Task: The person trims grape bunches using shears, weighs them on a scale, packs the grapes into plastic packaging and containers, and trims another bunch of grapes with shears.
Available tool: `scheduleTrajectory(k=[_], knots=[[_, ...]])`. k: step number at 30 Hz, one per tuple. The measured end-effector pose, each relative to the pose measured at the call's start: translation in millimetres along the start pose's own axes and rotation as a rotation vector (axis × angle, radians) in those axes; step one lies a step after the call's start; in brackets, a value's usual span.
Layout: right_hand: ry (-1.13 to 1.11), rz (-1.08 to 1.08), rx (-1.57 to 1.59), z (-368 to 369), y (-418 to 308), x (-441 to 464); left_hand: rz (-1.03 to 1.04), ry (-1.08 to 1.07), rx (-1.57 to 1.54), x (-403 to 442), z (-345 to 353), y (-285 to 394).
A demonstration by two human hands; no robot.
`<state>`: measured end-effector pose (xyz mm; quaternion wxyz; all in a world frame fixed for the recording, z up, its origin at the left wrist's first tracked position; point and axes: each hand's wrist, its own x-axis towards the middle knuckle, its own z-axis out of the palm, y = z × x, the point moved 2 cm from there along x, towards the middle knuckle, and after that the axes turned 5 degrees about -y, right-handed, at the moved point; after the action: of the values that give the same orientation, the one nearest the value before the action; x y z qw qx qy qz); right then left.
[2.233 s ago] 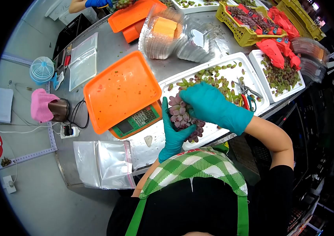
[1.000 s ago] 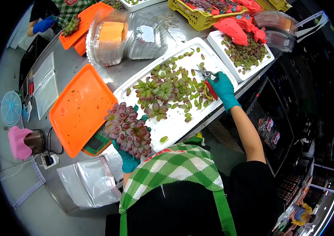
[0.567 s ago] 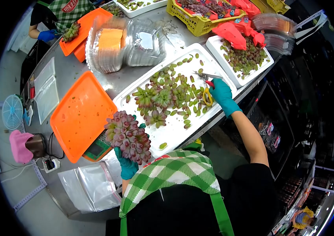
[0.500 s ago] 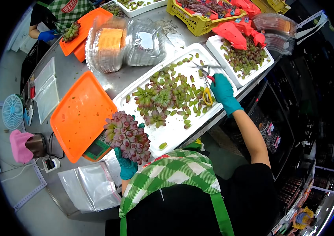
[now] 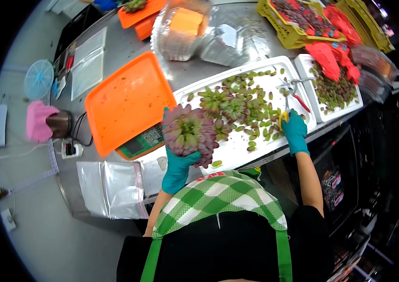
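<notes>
A large purple succulent (image 5: 190,129) with a green centre is held up in my left hand (image 5: 179,168), its gloved fingers wrapped round the underside. It hangs over the left end of the white tray (image 5: 237,157). My right hand (image 5: 296,132), also gloved in teal, grips the yellow handle of a pair of scissors (image 5: 284,117) at the tray's right end. Just beyond, red-handled pliers (image 5: 301,102) lie at the tray's right rim. Green succulent rosettes (image 5: 223,105) and many loose leaves (image 5: 260,113) are spread in the tray's middle.
An orange tray (image 5: 129,101) rests partly over a green-display scale (image 5: 140,143). Clear plastic containers (image 5: 225,40) stand behind. To the right is a white tray of leaves (image 5: 333,91), with a yellow crate (image 5: 286,33) beyond. Plastic bags (image 5: 110,188) lie at left.
My right hand has left the red-handled pliers and moved to the yellow-handled scissors. My left hand has turned the succulent so its centre faces up. The camera view has shifted.
</notes>
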<state>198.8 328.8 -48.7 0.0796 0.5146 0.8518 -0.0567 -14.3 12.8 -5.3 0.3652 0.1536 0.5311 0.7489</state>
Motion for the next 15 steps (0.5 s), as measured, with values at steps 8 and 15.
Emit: scheduleTrajectory(k=[8, 15], knots=[[-0.209, -0.055, 0.493, -9.5, 23.7, 4.6, 0.127, -0.086, 0.192, 9.5, 24.2, 35.2], [-0.338, -0.554, 0.694, -177.1, -85.9, -68.1, 0.357, -0.123, 0.346, 17.6, 14.1, 27.1]])
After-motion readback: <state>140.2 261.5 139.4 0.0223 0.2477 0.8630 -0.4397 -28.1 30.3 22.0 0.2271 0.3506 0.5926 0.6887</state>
